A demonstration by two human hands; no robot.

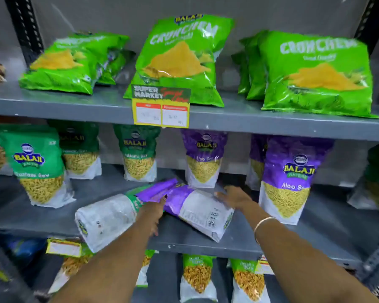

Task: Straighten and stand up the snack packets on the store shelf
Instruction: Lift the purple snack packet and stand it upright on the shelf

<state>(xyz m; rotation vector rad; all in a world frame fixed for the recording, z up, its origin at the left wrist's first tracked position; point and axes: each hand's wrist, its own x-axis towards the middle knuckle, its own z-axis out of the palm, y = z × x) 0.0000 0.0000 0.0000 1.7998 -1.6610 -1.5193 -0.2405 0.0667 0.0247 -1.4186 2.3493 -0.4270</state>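
A purple Aloo Sev packet [197,208] lies flat, back side up, on the middle shelf [239,241]. My left hand [153,212] grips its purple top end with thumb and fingers. The fingers of my right hand [233,197] rest on the packet's far right edge. Partly under it, a green-topped packet [105,219] also lies on its side, its bottom overhanging the shelf's front lip. Upright purple packets [290,178] and green Ratlami Sev packets [37,165] stand around them.
Green Crunchem bags [177,60] sit on the top shelf, the left one [70,62] leaning back. A yellow price tag [161,106] hangs from the upper shelf edge. More packets [197,278] stand on the bottom shelf. Black slotted uprights [24,29] frame the shelving.
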